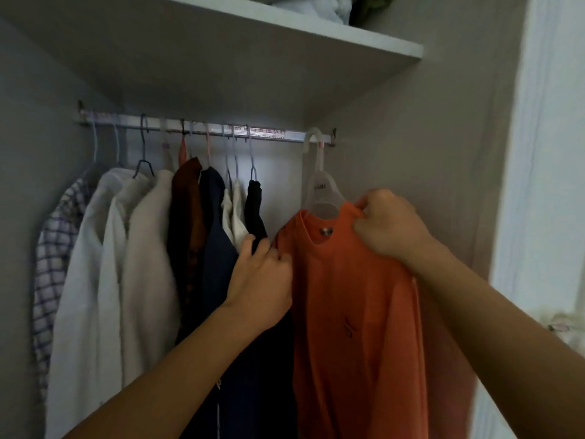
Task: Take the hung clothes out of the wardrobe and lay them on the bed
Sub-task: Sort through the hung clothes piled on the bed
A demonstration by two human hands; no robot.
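While it hangs from a white hanger (320, 188) on the rail (202, 132) at the centre right of the frame, the orange shirt (354, 299) sits between both hands. Right hand (387, 228), just right of centre, pinches the collar at the shirt's right shoulder; left hand (261, 280), at centre, curls its fingers on the shirt's left shoulder edge, beside a black garment (254, 210). Other clothes (142, 248) hang to the left.

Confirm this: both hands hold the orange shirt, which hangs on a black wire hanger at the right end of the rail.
Wrong on the hanger. The head view shows the orange shirt, held by the left hand and right hand, hanging on a white plastic hanger at the rail's right end.
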